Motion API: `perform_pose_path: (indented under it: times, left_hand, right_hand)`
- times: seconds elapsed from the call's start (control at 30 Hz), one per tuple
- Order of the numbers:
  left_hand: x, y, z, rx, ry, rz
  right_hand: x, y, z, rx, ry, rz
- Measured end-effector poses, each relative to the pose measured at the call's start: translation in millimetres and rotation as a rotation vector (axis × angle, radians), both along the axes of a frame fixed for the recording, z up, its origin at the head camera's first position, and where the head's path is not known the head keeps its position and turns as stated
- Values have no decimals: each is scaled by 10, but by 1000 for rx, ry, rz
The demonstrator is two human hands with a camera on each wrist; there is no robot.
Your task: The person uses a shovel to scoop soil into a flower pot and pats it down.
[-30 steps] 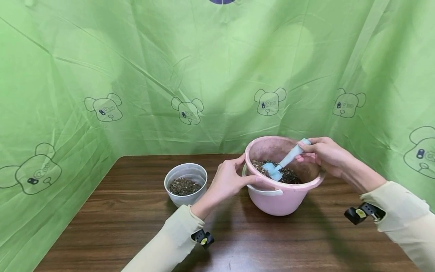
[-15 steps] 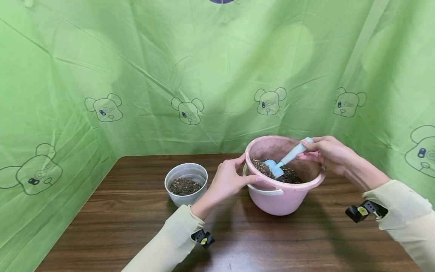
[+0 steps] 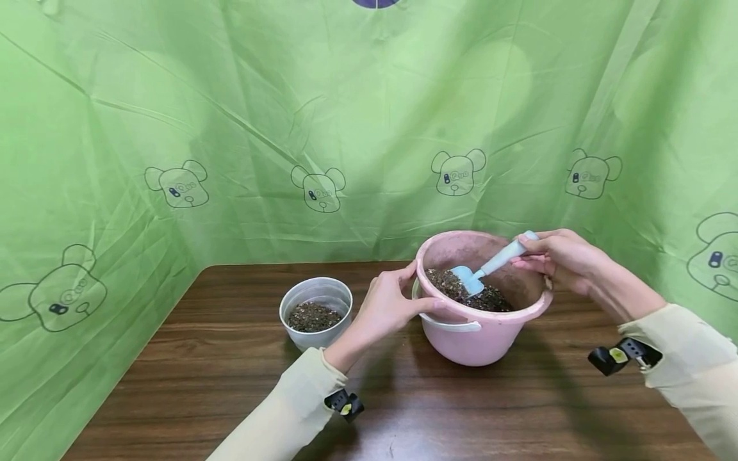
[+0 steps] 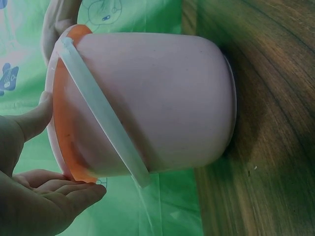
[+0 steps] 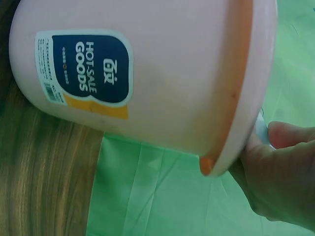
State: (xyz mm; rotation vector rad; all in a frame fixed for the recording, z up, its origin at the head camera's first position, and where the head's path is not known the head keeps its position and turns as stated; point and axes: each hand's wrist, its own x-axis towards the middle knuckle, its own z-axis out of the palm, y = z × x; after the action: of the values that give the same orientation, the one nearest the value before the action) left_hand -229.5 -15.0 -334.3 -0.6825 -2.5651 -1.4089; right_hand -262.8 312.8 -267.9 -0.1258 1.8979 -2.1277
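Note:
My right hand [image 3: 576,266] grips the handle of a light-blue hand trowel [image 3: 500,257], which slants down into a pink bucket [image 3: 469,342]. The trowel's blade rests at the dark, grainy soil [image 3: 446,285] inside, its tip partly in it. With thumb and fingers spread, my left hand [image 3: 385,304] holds the bucket's rim at the near left. In the left wrist view the same bucket [image 4: 162,93] shows its white carrying handle [image 4: 103,113] hanging down. The right wrist view hides most of the trowel behind the rim.
Left of the bucket stands a whitish round pot [image 3: 323,337] with soil [image 3: 313,317] in its bottom. Both containers stand on a brown wooden table [image 3: 230,384]. Green cloth [image 3: 369,128] with bear drawings encloses the back and sides. A label [image 5: 88,69] marks the bucket's side.
The trowel and my right hand have shifted slightly right and up, and soil to the left of the blade shows more. My left hand, the bucket and the pot stay put.

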Motion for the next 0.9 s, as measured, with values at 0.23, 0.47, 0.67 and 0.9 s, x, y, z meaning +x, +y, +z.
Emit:
perform_pose_path:
  times: [0.23,0.47,0.67,0.9]
  left_hand:
    - [3,-11,18,-4,9,2]
    - [-7,-19,18,-14,17,5]
    - [-13,-29,8,-8,19,-5]
    - [-14,-60,43,-27,-3,18]
  right_hand:
    - [18,112,38,-45,-10,-27]
    - [21,157,45,-84,-14,-37]
    - [55,207,39,-131,4,-48]
    - [91,245,52,-193,35,-51]
